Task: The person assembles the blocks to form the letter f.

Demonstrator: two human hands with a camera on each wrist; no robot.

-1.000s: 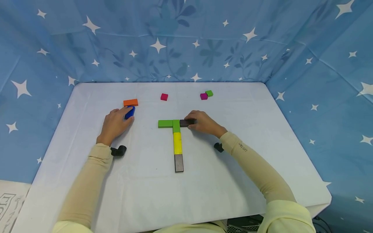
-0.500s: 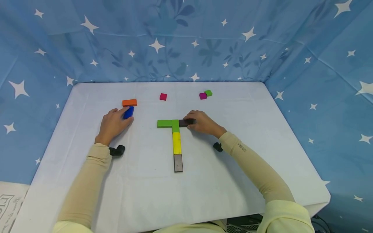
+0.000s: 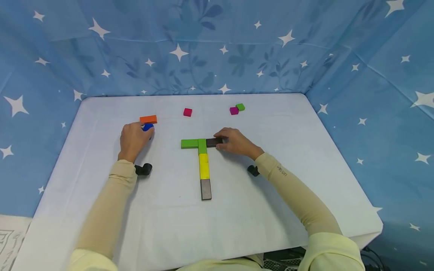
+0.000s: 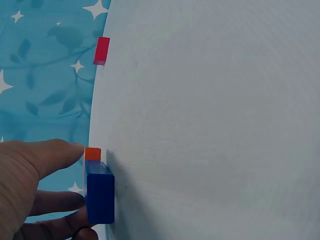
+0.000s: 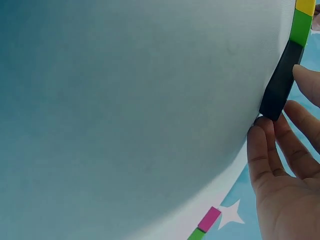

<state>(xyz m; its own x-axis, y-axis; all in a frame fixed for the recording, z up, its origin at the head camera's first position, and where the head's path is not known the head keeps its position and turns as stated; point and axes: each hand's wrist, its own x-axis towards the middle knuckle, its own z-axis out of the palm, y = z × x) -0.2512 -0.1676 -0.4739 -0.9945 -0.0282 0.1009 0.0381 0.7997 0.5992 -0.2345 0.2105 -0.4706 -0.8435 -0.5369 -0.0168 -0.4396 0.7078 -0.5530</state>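
Fingers [image 4: 57, 201] of the left hand [image 3: 133, 139] were bent around the blue block [image 4: 100, 199] with the thumb brought in too, so I'd call it a pinch, though the hand hid a fair bit. That block was over on the left half of the bench [image 3: 257, 214]. Meanwhile the right hand [image 3: 237, 143] had the black block [image 5: 282, 82] pinched between thumb and fingers, its inner end butted up against the upright green block [image 3: 202, 146].

Moving out from there, the black block made one arm of a flat T and the sideways green block [image 3: 189, 143] made the other. The stem ran down through a yellow section [image 3: 204, 166] (couldn't tell if it was one piece or two) to a gray-topped block [image 3: 205, 189]. An orange block [image 3: 148, 119] sat just beyond the blue one; couldn't tell if they touched. Further along the back were a red block [image 3: 187, 112] on its own, plus a magenta block [image 3: 234, 110] touching a small green cube [image 3: 240, 107].

My read: the step in hand was keeping the black arm lined up while getting hold of the blue piece. Next move called for bringing blue away without nudging orange, and letting go of black gently so the joint stayed straight.
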